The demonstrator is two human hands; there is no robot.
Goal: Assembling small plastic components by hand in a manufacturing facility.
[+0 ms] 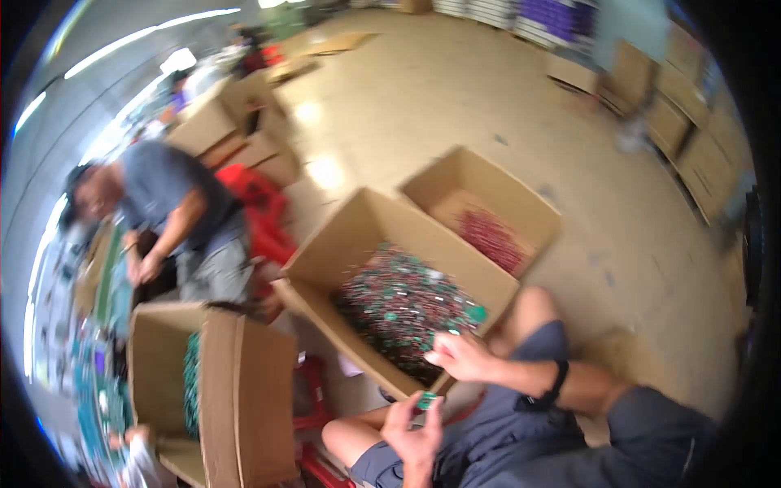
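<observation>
My left hand (413, 435) is just outside the near corner of a large open cardboard box (321, 317), pinching a small green piece (426, 400) between thumb and fingers. It looks like a little circuit board, but blur hides the detail. My right hand (462, 356) is over the near right part of the same box, its fingers drawn together. Whatever they hold, if anything, is too blurred to make out. Inside the box lies a heap of small mixed parts (399, 297), green, reddish and silvery.
Behind stands a second cardboard box (512, 187) with small red parts (490, 237) in it. At left a box (248, 398) holds green pieces (192, 382). A co-worker (175, 203) bends over a bench beside red stools (259, 211). Cartons (687, 122) line the right wall.
</observation>
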